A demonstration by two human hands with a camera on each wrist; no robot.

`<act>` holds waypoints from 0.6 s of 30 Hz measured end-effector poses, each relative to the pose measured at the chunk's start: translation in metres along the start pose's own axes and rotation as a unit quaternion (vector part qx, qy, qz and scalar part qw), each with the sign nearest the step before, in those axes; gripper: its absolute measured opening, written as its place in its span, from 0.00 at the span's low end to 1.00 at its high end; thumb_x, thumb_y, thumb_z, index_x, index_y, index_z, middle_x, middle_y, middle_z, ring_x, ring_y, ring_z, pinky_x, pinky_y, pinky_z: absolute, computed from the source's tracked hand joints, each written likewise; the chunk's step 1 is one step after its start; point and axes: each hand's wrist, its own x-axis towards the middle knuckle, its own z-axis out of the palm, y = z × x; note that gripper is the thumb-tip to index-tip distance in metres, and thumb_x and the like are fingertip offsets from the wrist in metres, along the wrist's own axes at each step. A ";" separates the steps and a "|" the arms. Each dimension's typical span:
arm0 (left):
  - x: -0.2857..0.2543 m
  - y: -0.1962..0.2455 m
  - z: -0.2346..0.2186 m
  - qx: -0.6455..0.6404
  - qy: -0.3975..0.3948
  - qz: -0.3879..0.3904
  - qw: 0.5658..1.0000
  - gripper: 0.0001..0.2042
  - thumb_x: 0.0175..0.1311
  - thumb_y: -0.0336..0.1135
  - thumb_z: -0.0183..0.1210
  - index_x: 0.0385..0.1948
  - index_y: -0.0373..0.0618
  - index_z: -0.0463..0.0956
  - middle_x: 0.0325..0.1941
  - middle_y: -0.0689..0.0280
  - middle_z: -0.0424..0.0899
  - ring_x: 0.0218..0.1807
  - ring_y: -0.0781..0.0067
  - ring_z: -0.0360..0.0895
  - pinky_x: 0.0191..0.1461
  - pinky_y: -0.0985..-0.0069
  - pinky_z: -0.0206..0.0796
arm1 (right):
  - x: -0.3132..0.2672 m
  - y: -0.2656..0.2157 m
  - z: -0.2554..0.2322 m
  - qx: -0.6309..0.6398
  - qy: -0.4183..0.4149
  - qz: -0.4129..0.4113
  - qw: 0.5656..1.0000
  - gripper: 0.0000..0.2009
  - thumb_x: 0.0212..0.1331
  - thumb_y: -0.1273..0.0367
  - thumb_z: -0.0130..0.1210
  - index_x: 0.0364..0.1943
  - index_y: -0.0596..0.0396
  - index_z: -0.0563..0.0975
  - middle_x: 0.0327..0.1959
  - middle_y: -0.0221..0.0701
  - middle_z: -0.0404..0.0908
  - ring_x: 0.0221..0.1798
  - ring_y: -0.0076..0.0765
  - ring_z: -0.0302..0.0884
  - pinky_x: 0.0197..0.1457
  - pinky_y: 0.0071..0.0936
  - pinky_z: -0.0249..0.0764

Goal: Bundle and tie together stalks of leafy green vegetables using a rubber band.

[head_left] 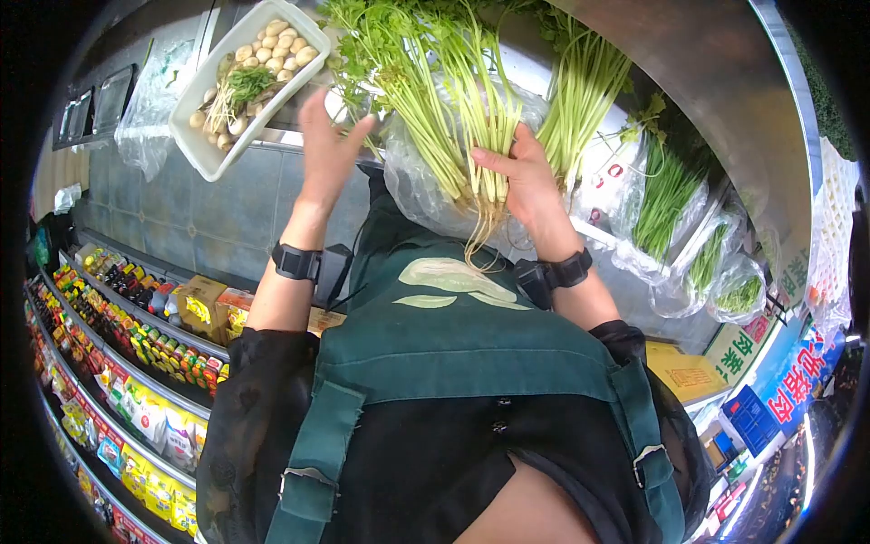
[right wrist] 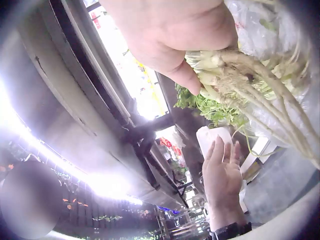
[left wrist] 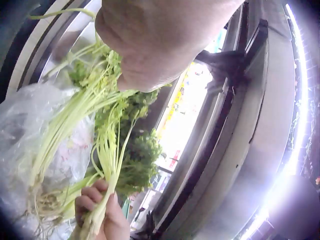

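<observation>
From the head view, your right hand (head_left: 530,179) is curled round the lower part of a bunch of long, pale-green leafy stalks (head_left: 491,136), thumb across the front, and is plainly the nearer hand to it. The bunch runs lengthwise away from you: thin brown roots (head_left: 485,231) point toward your apron, green leaves lie at the far end. Your left hand (head_left: 328,159) is spread, thumb apart from the fingers, holding nothing you can make out; it is slightly blurred. It is to the left of the bunch, between it and the white plastic tub (head_left: 216,165) of small round pale vegetables. More such stalks (head_left: 421,136) lie on clear crinkled plastic (head_left: 412,195) just left of your grip, and a separate bunch (head_left: 584,100) lies to its right.

From the left wrist view, your left hand fills the top, its fingers mostly out of sight, so you cannot tell their spread here. This view shows your right fingers wrapped round the stalks from the other side, which the head view hides.

From the right wrist view, you see the pale, thick root end close up, with your thumb against it, and the roots trailing away. Your left palm also shows, fingers lifted and apart, clear of the roots.
</observation>
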 end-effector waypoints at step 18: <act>-0.032 0.071 0.039 -0.578 -0.360 -0.391 0.620 0.17 0.70 0.31 0.48 0.59 0.42 0.65 0.52 0.62 0.76 0.51 0.68 0.78 0.53 0.65 0.74 | -0.009 0.003 -0.002 -0.117 0.003 -0.029 0.993 0.21 0.55 0.81 0.55 0.54 0.62 0.67 0.45 0.37 0.78 0.45 0.28 0.77 0.48 0.26 0.74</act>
